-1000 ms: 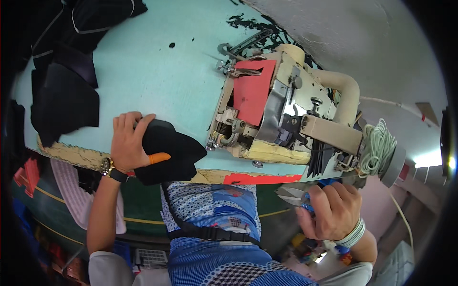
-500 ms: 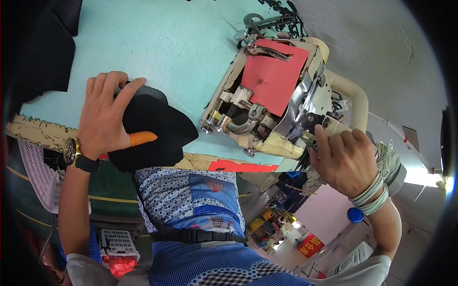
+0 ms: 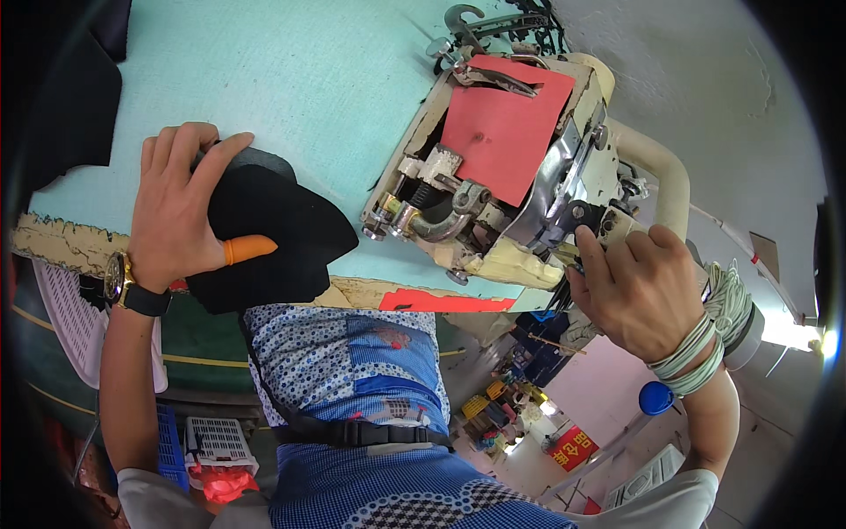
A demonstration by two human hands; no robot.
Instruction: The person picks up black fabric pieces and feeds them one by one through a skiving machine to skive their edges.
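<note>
Several black cut pieces of fabric or leather [image 3: 273,216], lying in a stack with a pointed right side, hang a little over the table's front edge. Across their left part rests my left hand [image 3: 183,203], its fingers apart, with an orange finger cover on the thumb. My right hand [image 3: 639,282] is closed, fingers curled at the needle end of a worn sewing machine [image 3: 520,181]. Whatever its fingertips pinch there is hidden. The machine's front mechanism is exposed beside a red sheet [image 3: 502,128].
Another dark piece [image 3: 66,106] lies on the pale blue table [image 3: 291,62] at far left. Below the chipped front edge are a pink plastic basket [image 3: 70,309] and a white basket [image 3: 218,443] with a red bag. Thick cord [image 3: 727,300] hangs by my right wrist.
The view has shifted slightly, so table and machine sit a little higher and further left. Both hands keep nearly the same places on the black pieces and at the machine.
</note>
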